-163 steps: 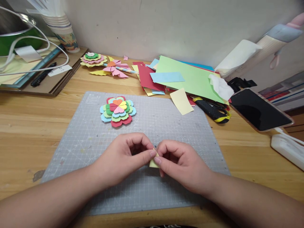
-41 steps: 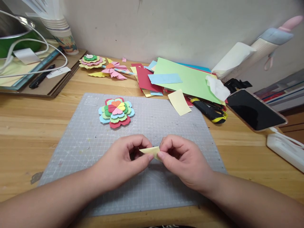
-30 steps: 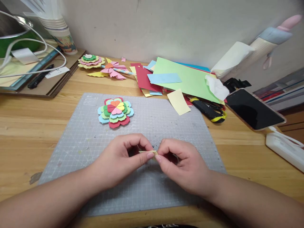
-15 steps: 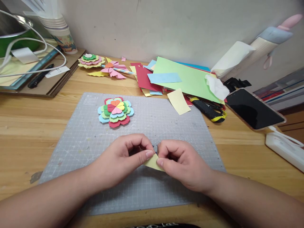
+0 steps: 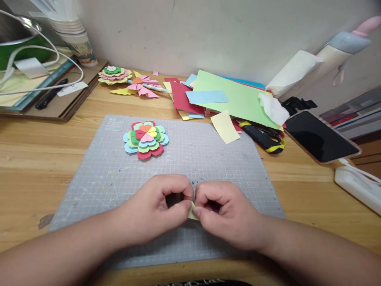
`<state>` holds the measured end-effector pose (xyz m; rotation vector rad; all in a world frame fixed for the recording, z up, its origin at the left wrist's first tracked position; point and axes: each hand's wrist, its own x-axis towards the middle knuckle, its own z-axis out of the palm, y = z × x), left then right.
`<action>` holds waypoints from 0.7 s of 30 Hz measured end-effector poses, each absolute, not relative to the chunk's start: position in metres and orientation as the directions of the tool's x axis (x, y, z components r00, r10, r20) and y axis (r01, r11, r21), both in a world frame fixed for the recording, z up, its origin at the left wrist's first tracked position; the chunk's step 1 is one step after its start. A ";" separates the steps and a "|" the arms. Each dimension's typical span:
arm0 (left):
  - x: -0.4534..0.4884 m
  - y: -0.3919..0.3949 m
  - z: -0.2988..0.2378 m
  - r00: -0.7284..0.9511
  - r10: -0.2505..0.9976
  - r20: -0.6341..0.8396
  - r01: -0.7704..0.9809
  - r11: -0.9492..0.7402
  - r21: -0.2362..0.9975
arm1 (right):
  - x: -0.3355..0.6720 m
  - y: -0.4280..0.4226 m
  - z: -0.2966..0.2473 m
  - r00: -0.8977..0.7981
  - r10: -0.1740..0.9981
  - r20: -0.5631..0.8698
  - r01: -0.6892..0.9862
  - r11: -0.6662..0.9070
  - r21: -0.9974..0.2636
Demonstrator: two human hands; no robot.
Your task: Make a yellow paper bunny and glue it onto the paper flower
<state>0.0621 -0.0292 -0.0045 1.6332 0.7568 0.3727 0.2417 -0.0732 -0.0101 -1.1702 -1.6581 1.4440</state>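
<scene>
A small piece of pale yellow paper [image 5: 193,213] is pinched between my two hands above the grey cutting mat [image 5: 98,174]. My left hand [image 5: 166,206] is closed on its left side, thumb against curled fingers. On the right side my right hand [image 5: 224,208] grips it the same way, the thumbs almost meeting. Most of the paper is hidden by the fingers, so its folds cannot be made out. Beyond my hands, a layered paper flower [image 5: 145,140] in red, blue, green and other colours lies flat on the mat.
A pale yellow sheet [image 5: 225,127] overlaps the mat's far edge, beside a black-and-yellow cutter [image 5: 262,138]. Behind lie coloured papers [image 5: 238,95] and a finished paper flower on a striped stick [image 5: 154,87]. A phone [image 5: 323,135] and white power strip [image 5: 357,190] stand right; paper cups [image 5: 80,49] left.
Both hands have come slightly lower and closer together. The fingers have curled in, covering more of the yellow paper. The view has shifted a little; other things stay put.
</scene>
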 end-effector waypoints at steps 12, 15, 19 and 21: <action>0.062 -0.028 -0.003 0.704 0.689 -0.173 0.299 -0.067 0.952 | 0.246 -0.074 -0.008 -0.287 0.958 -0.022 0.202 0.038 -0.979; 0.061 -0.027 -0.003 0.682 0.711 -0.172 0.318 -0.076 0.945 | 0.249 -0.073 -0.009 -0.235 0.972 -0.021 0.192 0.026 -0.981; 0.059 -0.026 -0.006 0.603 0.783 -0.150 0.355 -0.096 0.930 | 0.251 -0.071 -0.010 -0.197 0.979 -0.043 0.163 -0.010 -0.987; 0.057 -0.026 -0.007 0.566 0.813 -0.137 0.348 -0.086 0.933 | 0.250 -0.071 -0.010 -0.182 0.982 -0.056 0.158 -0.027 -0.987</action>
